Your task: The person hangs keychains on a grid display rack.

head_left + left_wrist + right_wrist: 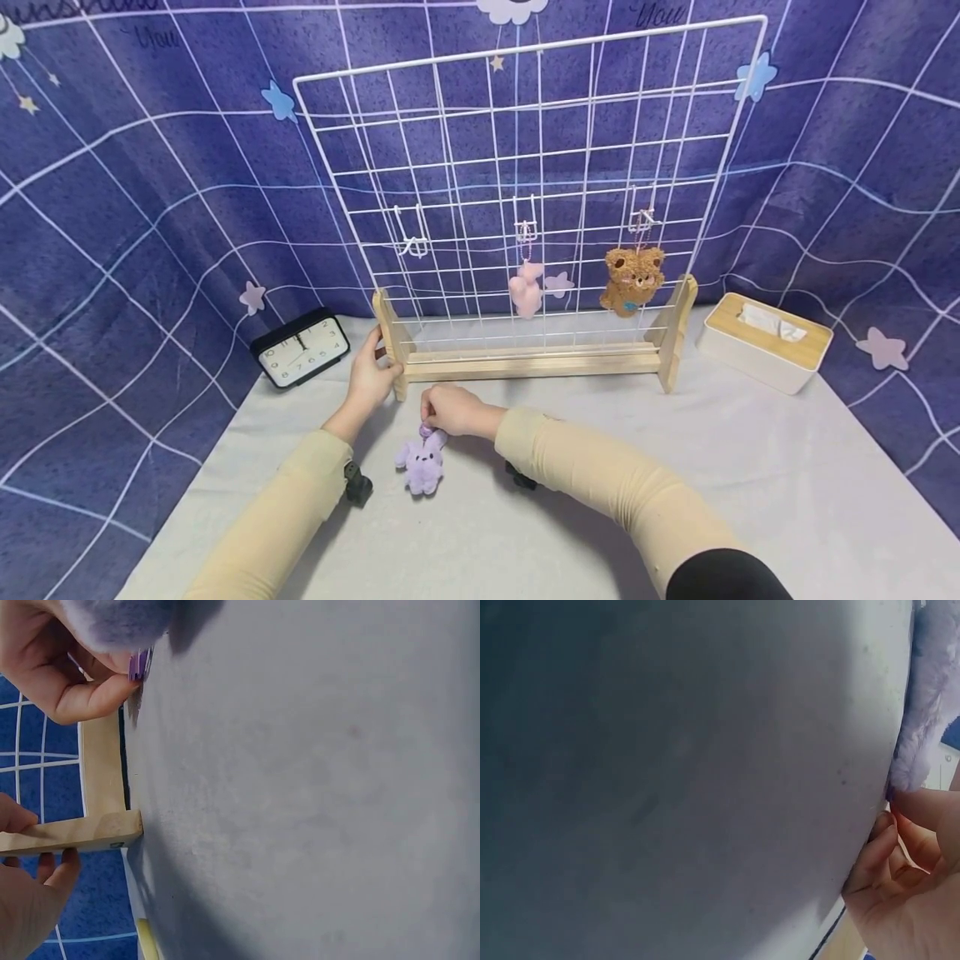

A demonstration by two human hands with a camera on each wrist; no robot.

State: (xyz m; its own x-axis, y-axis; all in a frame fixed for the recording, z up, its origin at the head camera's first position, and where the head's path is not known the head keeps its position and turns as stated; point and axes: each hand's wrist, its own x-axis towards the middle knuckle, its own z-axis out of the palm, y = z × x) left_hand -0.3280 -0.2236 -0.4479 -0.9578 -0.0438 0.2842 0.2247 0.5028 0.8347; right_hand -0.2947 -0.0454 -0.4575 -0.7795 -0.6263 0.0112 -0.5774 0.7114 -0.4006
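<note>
My left hand [369,373] grips the left wooden leg [388,340] of the rack stand; in the left wrist view, thumb and fingers lie on opposite sides of that leg [90,831]. My right hand [459,411] pinches the purple top attachment of a fluffy lilac bunny plush keychain [424,470], low over the table in front of the stand. Between the fingertips a shiny purple piece [139,665] shows in the left wrist view. Only part of the plush [928,697] appears in the right wrist view.
The white wire grid [540,47] rises from the stand. A bare hook [412,246] is at its left, a pink plush keychain [527,292] hangs mid-grid, a brown bear keychain [632,282] at right. A black clock [303,350] stands left, a tissue box [757,358] right.
</note>
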